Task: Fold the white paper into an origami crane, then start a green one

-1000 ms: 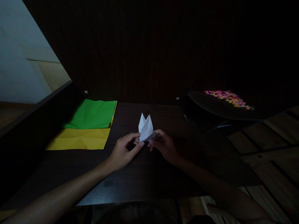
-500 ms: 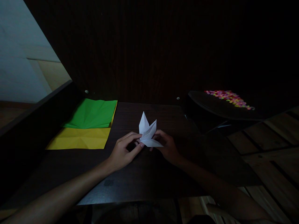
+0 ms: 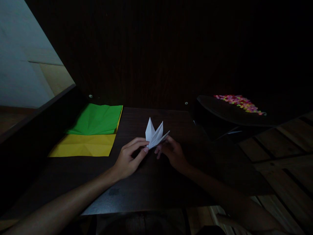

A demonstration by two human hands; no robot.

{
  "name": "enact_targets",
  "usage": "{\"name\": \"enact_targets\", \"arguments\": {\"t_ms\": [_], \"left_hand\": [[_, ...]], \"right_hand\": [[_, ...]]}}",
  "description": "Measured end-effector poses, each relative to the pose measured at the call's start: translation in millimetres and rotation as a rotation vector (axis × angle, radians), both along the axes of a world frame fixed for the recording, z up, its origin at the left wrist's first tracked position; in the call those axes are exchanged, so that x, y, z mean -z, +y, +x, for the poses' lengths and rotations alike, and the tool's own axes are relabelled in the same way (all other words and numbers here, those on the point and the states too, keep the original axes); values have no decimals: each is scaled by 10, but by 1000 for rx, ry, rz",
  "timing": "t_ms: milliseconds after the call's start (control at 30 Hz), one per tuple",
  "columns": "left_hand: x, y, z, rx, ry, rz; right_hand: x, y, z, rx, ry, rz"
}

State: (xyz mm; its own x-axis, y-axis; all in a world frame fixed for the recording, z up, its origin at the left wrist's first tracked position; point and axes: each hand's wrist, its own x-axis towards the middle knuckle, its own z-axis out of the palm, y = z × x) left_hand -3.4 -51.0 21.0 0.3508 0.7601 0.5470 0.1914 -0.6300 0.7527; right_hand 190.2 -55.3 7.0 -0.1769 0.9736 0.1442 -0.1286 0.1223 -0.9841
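One white folded paper figure [image 3: 154, 134] sits between the two hands, just above the dark wooden surface [image 3: 137, 182] near its middle. Its long axis runs from the pinched base at the lower left up to its tips: three pointed flaps show, one standing nearly upright, one leaning up and to the right, and a third stretching lower toward the right. The left hand [image 3: 128, 156] has its grip closed on the base of the figure, thumb and forefinger pinching it from the left. The right hand [image 3: 172, 151] holds the figure from the right, its fingers curled under the lowest flap; how tightly that grip closes is hard to tell in the dim light. To the left on the surface lie two flat sheets: one green sheet [image 3: 97, 119] overlapping the far edge of one yellow sheet [image 3: 84, 145], both well apart from the hands. To the right, on a dark raised tray [image 3: 227, 112], lies a heap of many small multicoloured pieces [image 3: 238, 102], too small to count.
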Motion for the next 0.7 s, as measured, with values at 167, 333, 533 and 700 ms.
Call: {"name": "enact_targets", "arguments": {"t_ms": [167,333,533,700], "left_hand": [[8,-8,30,-39,-17,21],[9,-26,40,-62,-30,34],[-28,-39,51,-59,-30,12],[-31,-37,57,-53,-50,-32]], "right_hand": [[17,-17,-43,74,54,32],[-3,-63,-52,82,-87,98],[36,-91,-35,90,-222,161],[38,-107,-28,62,-249,181]]}}
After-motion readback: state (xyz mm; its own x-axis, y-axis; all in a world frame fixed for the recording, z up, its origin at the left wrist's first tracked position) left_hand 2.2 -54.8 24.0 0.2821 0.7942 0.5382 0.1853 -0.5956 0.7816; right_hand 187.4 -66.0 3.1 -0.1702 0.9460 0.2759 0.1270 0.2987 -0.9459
